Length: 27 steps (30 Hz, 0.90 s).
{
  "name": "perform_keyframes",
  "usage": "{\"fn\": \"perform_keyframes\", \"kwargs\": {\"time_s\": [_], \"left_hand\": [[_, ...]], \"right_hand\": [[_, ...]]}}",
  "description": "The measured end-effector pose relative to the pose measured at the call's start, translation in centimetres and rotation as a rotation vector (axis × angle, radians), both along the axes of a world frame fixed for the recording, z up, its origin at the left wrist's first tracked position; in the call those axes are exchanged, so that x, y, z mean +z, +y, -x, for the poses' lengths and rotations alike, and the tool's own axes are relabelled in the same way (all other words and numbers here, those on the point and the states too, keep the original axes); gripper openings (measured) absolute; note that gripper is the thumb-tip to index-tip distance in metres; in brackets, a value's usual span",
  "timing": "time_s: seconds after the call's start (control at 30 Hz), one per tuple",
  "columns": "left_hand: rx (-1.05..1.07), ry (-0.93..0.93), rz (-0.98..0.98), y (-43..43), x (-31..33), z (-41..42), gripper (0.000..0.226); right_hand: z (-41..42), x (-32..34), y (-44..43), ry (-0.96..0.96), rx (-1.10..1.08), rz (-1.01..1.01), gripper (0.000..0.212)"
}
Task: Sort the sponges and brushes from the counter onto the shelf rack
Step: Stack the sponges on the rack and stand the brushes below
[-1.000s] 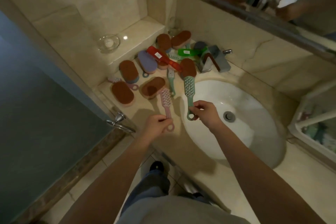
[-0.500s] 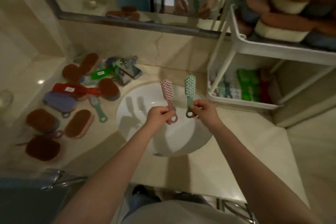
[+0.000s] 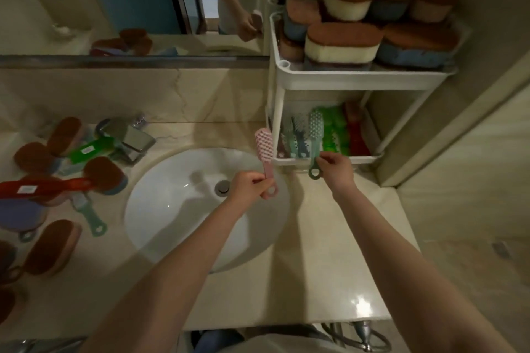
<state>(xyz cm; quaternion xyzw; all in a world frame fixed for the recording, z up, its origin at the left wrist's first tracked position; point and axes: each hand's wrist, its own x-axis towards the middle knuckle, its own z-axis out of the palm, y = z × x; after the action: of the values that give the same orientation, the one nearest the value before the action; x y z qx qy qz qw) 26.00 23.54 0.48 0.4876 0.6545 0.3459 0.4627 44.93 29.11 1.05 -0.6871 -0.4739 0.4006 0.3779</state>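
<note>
My left hand (image 3: 250, 186) grips the handle of a pink brush (image 3: 265, 149), held upright over the sink's right edge, just left of the white shelf rack (image 3: 361, 77). My right hand (image 3: 335, 167) grips a green brush (image 3: 315, 137) by its handle, its head reaching over the front rim into the rack's lower tier, beside several brushes lying there. The upper tier is piled with several brown-topped sponges (image 3: 342, 44). Left of the sink lie more sponges (image 3: 53, 246), a red brush (image 3: 43, 187), a bright green brush (image 3: 89, 149) and a small teal brush (image 3: 89, 215).
A white round sink (image 3: 177, 203) is set in the beige counter (image 3: 329, 266). A chrome faucet (image 3: 129, 137) stands behind it. A mirror (image 3: 129, 0) covers the wall above. A wall closes off the right side next to the rack.
Both hands have carried their brushes rightward from above the sink to the rack. The green brush's head now reaches into the lower tier; the view has turned right.
</note>
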Motion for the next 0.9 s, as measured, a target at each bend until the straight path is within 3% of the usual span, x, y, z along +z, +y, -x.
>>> {"fn": "perform_keyframes", "kwargs": {"time_s": [0.1, 0.3, 0.57, 0.77, 0.9], "left_hand": [[0.019, 0.012, 0.002, 0.6, 0.0, -0.7, 0.013], [0.097, 0.069, 0.006, 1.5, 0.0, -1.2, 0.016], [0.113, 0.056, 0.007, 1.1, -0.3, -1.7, 0.008], [0.014, 0.073, 0.032, 0.4, -0.3, -2.5, 0.014], [-0.07, 0.122, 0.081, 0.6, 0.3, -3.8, 0.02]], "right_hand": [[-1.1, 0.5, 3.5, -0.127, -0.021, 0.047, 0.025], [-1.8, 0.7, 9.2, -0.416, 0.156, 0.243, 0.025], [-1.5, -0.6, 10.6, -0.595, 0.264, 0.293, 0.022], [-1.3, -0.9, 10.3, -0.587, 0.246, 0.219, 0.021], [-1.7, -0.2, 8.7, -0.368, 0.155, 0.11, 0.024]]}}
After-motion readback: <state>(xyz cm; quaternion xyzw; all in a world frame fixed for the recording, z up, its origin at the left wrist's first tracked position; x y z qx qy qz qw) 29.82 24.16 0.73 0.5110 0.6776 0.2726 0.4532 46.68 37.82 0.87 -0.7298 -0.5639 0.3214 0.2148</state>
